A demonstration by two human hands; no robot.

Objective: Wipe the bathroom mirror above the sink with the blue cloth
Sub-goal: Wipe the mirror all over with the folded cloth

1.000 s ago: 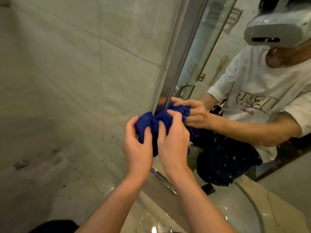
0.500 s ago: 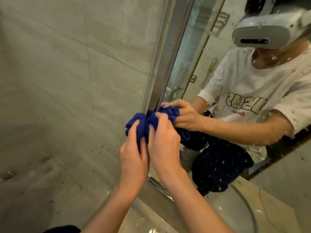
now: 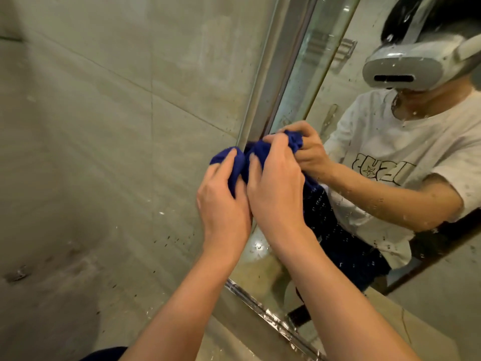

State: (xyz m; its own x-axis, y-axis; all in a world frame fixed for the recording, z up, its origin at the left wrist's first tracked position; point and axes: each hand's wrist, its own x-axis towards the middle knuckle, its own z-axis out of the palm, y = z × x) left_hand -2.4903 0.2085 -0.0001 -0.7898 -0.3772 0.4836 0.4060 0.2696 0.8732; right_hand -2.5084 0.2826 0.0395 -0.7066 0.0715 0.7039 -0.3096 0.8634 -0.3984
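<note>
The blue cloth (image 3: 238, 165) is bunched against the mirror's metal left frame (image 3: 270, 82), near the lower left corner of the mirror (image 3: 325, 74). My left hand (image 3: 223, 201) grips the cloth's left part, with fingers curled over it. My right hand (image 3: 277, 186) grips the right part and presses it onto the glass edge. The mirror glass carries many water spots and shows a reflection of a person in a white T-shirt wearing a headset.
A beige tiled wall (image 3: 117, 126) with dark specks fills the left side. The mirror's lower metal frame (image 3: 263, 306) runs diagonally below my arms. A pale counter surface (image 3: 234, 342) lies beneath it.
Both hands stay on the cloth at the mirror's left frame. They have closed tighter over it and sit closer together. The camera has shifted, so the view tilts slightly.
</note>
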